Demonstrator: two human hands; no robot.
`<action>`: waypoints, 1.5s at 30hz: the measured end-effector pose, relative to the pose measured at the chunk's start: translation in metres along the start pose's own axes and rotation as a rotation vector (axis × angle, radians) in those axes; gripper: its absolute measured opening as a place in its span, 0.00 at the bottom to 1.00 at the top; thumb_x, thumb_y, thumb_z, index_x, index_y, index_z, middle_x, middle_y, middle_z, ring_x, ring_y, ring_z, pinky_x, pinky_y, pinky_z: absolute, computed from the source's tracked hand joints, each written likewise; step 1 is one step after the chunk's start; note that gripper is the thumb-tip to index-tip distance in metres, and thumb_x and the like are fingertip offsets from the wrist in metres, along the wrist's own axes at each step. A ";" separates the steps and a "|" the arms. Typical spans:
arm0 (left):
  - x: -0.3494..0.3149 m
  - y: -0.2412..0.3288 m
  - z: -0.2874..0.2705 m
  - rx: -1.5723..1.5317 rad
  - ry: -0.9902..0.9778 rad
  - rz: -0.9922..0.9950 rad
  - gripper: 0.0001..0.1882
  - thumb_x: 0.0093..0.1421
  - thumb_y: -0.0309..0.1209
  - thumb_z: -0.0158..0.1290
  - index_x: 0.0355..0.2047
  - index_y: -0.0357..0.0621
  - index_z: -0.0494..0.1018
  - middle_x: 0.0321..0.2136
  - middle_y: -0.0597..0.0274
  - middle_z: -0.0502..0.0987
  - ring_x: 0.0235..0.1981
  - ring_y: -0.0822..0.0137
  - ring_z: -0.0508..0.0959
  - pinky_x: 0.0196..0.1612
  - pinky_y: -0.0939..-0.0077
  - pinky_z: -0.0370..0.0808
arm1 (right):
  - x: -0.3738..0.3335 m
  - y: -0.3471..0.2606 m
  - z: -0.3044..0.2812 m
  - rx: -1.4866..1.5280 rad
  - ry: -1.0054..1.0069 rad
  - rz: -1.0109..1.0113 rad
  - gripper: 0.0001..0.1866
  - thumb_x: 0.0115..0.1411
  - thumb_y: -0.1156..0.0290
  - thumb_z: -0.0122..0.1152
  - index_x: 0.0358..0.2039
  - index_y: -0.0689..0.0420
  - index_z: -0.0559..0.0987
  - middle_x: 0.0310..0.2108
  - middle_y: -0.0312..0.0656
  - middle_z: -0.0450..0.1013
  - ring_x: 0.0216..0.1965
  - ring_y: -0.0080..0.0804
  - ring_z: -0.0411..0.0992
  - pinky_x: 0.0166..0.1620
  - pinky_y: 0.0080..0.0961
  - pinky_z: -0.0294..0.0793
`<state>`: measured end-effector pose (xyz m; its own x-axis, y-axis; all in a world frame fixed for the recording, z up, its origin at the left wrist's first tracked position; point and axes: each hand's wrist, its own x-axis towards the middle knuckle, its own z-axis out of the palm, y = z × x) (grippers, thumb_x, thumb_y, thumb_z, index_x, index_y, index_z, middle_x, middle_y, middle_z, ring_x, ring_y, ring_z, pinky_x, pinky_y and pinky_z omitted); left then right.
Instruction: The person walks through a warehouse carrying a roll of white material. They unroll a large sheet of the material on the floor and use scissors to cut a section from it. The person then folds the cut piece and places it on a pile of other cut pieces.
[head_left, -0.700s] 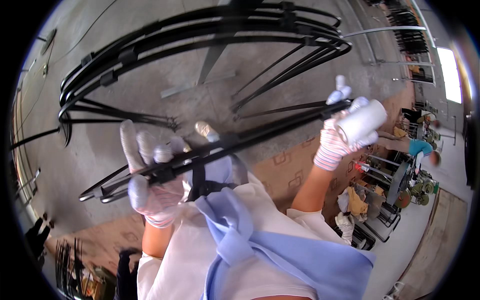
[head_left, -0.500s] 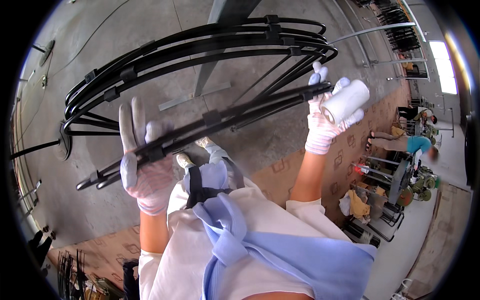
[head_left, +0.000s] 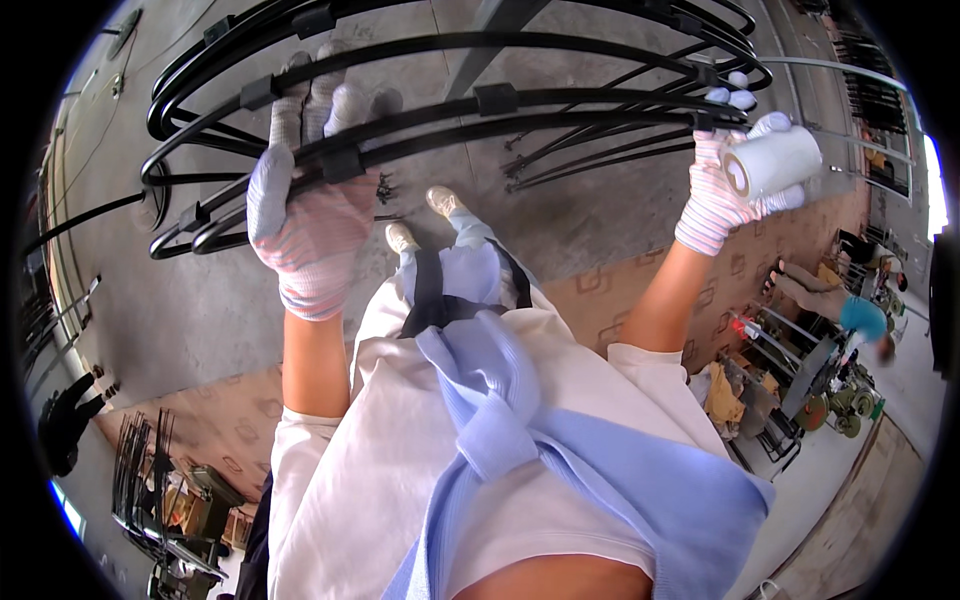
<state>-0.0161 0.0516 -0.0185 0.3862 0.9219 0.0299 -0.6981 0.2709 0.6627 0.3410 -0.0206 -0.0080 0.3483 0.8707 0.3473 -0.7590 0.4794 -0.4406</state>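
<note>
My left hand (head_left: pixel 318 205), in a striped knit glove, is closed round the near pair of black tube frames (head_left: pixel 440 138) at their left part. Its thumb lies on the near side and the fingers reach behind. My right hand (head_left: pixel 718 195), gloved alike, grips a roll of clear plastic film (head_left: pixel 775 163) and also holds the right ends of the same tubes. The tubes carry black block-like clips. Just beyond them, more curved black tube frames (head_left: pixel 470 42) sit in a bundle, very close to the held pair or touching it.
A grey metal post (head_left: pixel 480 55) rises behind the bundle from the concrete floor (head_left: pixel 200 320). Patterned brown sheeting (head_left: pixel 590 285) lies nearer me. At the right, a person in a teal top (head_left: pixel 862 318) bends near a cluttered workbench (head_left: pixel 815 380). Black rods (head_left: pixel 140 470) stand lower left.
Both hands have carried the held tube frames away from my body, up against the bundle. The right hand has shifted right with the film roll. My view has turned slightly.
</note>
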 end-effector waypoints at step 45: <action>-0.074 0.026 0.025 0.463 0.143 0.047 0.22 0.60 0.36 0.45 0.51 0.37 0.61 0.44 0.61 0.68 0.45 0.72 0.67 0.49 0.75 0.65 | -0.038 0.170 0.077 0.637 -0.431 1.109 0.33 0.44 0.57 0.64 0.49 0.56 0.63 0.60 0.57 0.44 0.60 0.52 0.47 0.59 0.54 0.42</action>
<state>-0.0476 -0.0169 0.0149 0.2513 0.9678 -0.0135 -0.3590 0.1062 0.9273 0.1567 0.0189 -0.0323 -0.7202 0.6026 0.3439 -0.6878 -0.6853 -0.2395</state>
